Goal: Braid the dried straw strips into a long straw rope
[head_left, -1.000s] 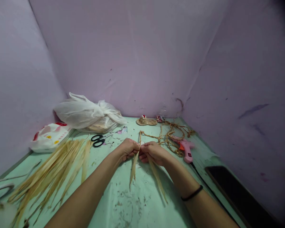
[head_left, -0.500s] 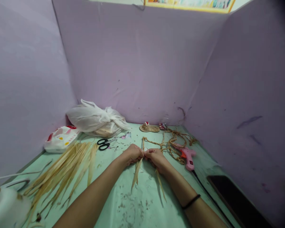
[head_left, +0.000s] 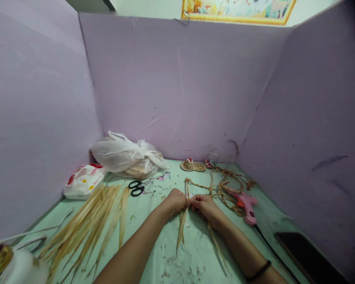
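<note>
In the head view, the plant-fibre cord (head_left: pixel 187 190) is located near the middle of the green tabletop (head_left: pixel 168 258), its working end between the two hands. The left hand (head_left: pixel 176 202) is clenched around the cord at the point where it divides; the right hand (head_left: pixel 205 207) meets it there, thumb and fingertips pinching the fibre. Two loose tails (head_left: pixel 182 228) hang below, one beneath each hand. Beyond the hands, the cord rises to a bend, then runs toward a cord heap (head_left: pixel 225 185) near the far right corner. Handling: the cord should be light, dry and flexible, with little tendency to slip; the flat tails appear softer and liable to split. Hold firmly at the division, where an untensioned twist could loosen; avoid gripping by the frayed tips. Count of surrounding items: one pink glue gun (head_left: pixel 249 208) beside the heap, near the right edge; one dark phone-like slab (head_left: pixel 307 252) along the right edge; one woven sole-shaped piece (head_left: pixel 193 167) at the far edge; one tied white plastic bag (head_left: pixel 121 154) at the far left corner; one tissue pack (head_left: pixel 84 182) at the left edge; one pair of black-handled scissors (head_left: pixel 137 190) in front of the bag; one spread of fibre strips (head_left: pixel 88 221) on the left, overlapping too much for an exact count.
</note>
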`<state>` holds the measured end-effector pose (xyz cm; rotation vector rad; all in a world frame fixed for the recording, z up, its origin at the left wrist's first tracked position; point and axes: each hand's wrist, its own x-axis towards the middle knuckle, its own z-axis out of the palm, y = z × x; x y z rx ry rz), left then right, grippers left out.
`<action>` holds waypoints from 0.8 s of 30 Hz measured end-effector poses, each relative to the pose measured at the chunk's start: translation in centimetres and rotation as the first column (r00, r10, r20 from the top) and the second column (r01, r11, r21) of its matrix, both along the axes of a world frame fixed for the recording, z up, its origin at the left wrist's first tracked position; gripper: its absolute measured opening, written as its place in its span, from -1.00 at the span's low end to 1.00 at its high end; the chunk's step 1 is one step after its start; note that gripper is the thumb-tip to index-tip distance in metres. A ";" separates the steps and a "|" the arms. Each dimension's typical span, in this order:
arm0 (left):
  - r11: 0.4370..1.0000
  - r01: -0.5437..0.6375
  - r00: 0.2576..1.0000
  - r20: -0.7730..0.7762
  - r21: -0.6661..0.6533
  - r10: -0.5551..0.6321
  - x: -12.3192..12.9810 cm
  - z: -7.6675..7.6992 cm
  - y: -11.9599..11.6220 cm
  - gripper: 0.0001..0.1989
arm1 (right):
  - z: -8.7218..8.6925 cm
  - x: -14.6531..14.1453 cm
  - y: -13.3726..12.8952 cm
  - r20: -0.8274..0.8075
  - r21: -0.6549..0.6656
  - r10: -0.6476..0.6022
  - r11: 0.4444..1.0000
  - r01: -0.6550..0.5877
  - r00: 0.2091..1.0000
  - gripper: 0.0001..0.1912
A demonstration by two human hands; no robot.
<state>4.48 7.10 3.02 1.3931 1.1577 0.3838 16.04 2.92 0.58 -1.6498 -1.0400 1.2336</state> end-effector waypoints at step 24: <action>0.999 0.025 1.000 -0.001 0.039 -0.025 -0.1 -0.2 0.1 -0.87 | -0.2 0.1 0.0 0.013 0.032 0.008 0.999 -0.008 1.000 -0.85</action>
